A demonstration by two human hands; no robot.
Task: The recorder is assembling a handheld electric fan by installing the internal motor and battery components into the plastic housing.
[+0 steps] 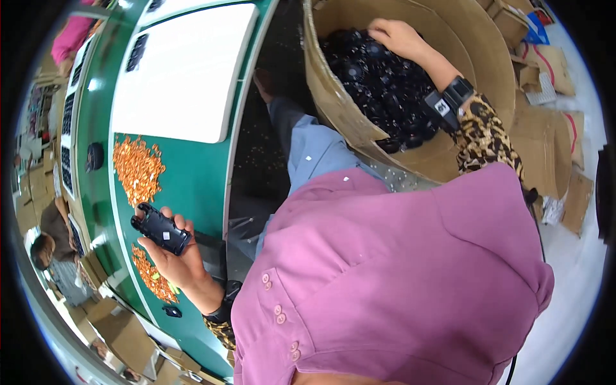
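Observation:
My left hand (186, 268) is closed around a black plastic housing (162, 230), held over the green table with its hollow inner side up. A small white square shows on that housing. Far to the right, my right hand (399, 38) reaches into a large round cardboard container (350, 106). Its bent fingers are together at the upper edge of a heap of black plastic parts (385, 86). Whatever those fingertips grip is hidden. Copper-coloured small metal pieces (138, 170) lie piled on the table beyond my left hand, and a second pile (153, 276) lies beside it.
A white board (186, 74) covers the far part of the green table (199, 170); a dark part (136, 52) lies on it. A small black piece (172, 311) lies near the second pile. Cardboard boxes (539, 141) stand at right. Another person (54, 256) is at far left.

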